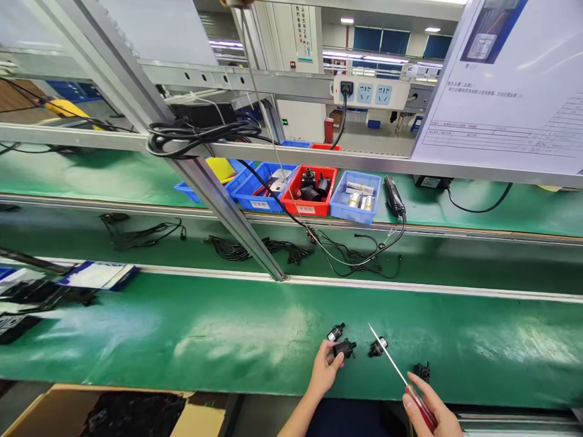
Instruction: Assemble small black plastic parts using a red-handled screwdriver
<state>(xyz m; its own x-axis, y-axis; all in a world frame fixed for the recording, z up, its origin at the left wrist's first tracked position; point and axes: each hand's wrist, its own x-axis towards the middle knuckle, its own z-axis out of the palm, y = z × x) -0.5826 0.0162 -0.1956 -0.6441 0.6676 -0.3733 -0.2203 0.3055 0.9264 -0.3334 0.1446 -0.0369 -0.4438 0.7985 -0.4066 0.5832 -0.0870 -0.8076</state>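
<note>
My left hand [325, 369] is closed on a small black pump-like part [345, 348] with short spouts, just above the green bench top. Right behind it lies a similar black part [336, 332] with a pale label. In my right hand [432, 408] is a screwdriver [395, 364], gripped by its red handle, its long thin shaft slanting up and to the left. Past the shaft, partly covered by it, lies another black part [377, 347] with a white label. One more black part [422, 371] rests near the bench edge, just beyond my right fingers.
Along the back shelf stand blue bins [259, 194], a red bin [310, 206] with black parts and a pale blue bin [355, 212]. An electric screwdriver [395, 197] hangs beside them. A metal post [232, 218] meets the bench. Below left is a cardboard box [54, 413].
</note>
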